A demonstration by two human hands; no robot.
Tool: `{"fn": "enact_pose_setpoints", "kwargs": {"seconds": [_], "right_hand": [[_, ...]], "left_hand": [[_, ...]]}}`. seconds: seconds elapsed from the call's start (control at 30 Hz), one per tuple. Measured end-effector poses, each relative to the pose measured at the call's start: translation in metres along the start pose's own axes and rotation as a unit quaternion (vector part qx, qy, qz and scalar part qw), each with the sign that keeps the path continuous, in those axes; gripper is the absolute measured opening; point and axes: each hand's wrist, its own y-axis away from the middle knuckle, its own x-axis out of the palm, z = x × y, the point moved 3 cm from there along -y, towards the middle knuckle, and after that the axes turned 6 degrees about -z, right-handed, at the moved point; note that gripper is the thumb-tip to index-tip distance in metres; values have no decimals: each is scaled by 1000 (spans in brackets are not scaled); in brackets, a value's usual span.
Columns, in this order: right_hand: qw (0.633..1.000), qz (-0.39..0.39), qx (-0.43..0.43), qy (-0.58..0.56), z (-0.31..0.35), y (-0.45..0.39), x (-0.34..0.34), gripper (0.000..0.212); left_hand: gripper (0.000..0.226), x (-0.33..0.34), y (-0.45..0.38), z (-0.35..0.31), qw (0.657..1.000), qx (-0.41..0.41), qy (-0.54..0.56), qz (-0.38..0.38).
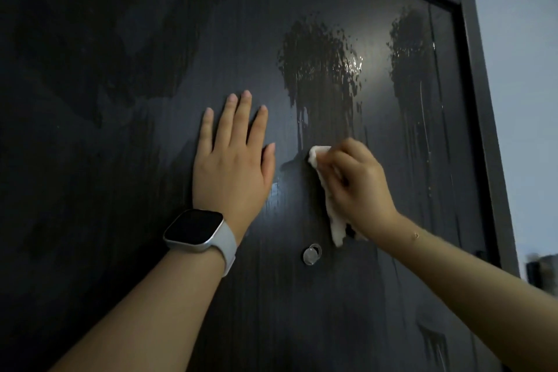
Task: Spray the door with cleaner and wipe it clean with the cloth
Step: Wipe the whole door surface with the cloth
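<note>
A smartwatch (197, 228) with a dark square face and a pale band is seen well below the fingers (238, 118) of the left hand (232, 172), strapped at the wrist. A small round clear fitting (312, 254) is found below the curled fingers (347, 157) of the right hand (359, 187) and slightly to their left, between the two wrists. A dark frame (480, 100) is seen well to the right of those fingers, a pale wall (525, 69) is shown beyond it, and a blurred dark object (542, 269), not identifiable, is cut off at the right edge.
</note>
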Motion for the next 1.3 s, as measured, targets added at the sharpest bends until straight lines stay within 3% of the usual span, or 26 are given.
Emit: {"fn": "enact_pose_setpoints", "kwargs": {"seconds": [0.1,0.23,0.37,0.47,0.53,0.7,0.8,0.9,1.03,1.1,1.17,1.3], "right_hand": [[997,-37,63,-24,-19,-50,5,21],[986,-93,133,-46,-35,-115,12,15],[994,-90,35,-45,2,-57,20,13],[993,-14,-71,-91,28,-2,24,7],[990,20,-97,-101,23,3,20,8],[996,-46,46,-64,-22,-58,4,9],[987,-75,126,-65,-17,-78,11,12],[994,-65,34,-85,29,-57,31,7],[970,57,-176,-157,81,6,43,4],[958,88,-228,-150,73,4,40,6],[973,49,-195,-108,49,-27,34,13],[993,-96,-4,-63,-6,-103,20,16]], "left_hand": [[53,0,2,-1,1000,-2,0,-2],[54,-2,0,0,1000,3,7,-11],[56,-2,1,1,1000,0,1,-6],[56,0,-2,0,1000,6,-24,2],[57,-1,-3,-2,999,9,-44,19],[58,-20,-16,17,994,78,-44,56],[55,-32,-30,57,997,45,-60,28],[54,-33,-29,86,996,-12,-88,5],[54,-30,-24,90,997,-25,-71,-1],[54,-29,-23,91,997,-24,-67,-3],[54,-28,-22,93,998,-23,-60,-6],[54,-28,-21,93,998,-22,-64,-11]]}}
